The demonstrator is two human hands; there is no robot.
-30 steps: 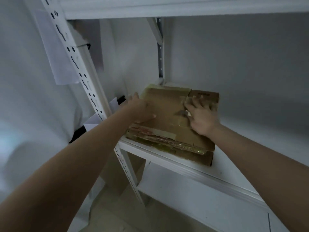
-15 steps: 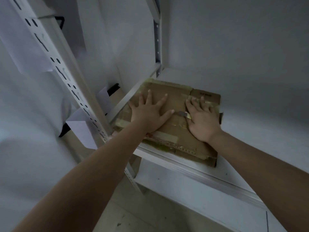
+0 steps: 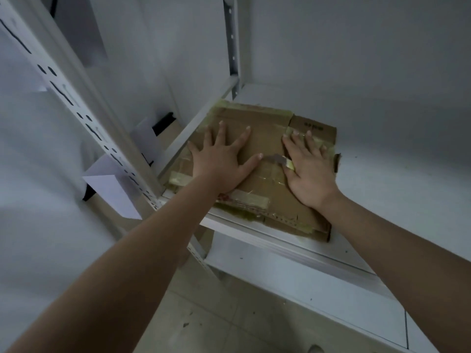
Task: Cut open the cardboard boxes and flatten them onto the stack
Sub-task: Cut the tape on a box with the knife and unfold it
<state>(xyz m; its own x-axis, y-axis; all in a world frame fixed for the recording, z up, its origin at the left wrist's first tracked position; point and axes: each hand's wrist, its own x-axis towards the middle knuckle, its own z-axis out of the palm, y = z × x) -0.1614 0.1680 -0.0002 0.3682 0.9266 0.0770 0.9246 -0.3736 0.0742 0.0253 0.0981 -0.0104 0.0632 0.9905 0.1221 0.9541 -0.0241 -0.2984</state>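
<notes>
Both hands lie flat on the cardboard [image 3: 265, 149], palms down. I see the left hand [image 3: 220, 159] with its fingers spread wide and straight, pressing on the left half of the top sheet. The right hand [image 3: 309, 169] presses on the right half, its fingers straight too, and a small blade [image 3: 276, 158] sticks out from under its thumb side toward the left thumb. How the hand keeps the blade I cannot tell. The cardboard is flattened, with strips of yellowish tape [image 3: 251, 200] on it, and it lies on more flat sheets as a stack on the white shelf [image 3: 382, 200], at the left end, just beside the metal post [image 3: 76, 100]. White paper [image 3: 112, 192] hangs left of the post.
</notes>
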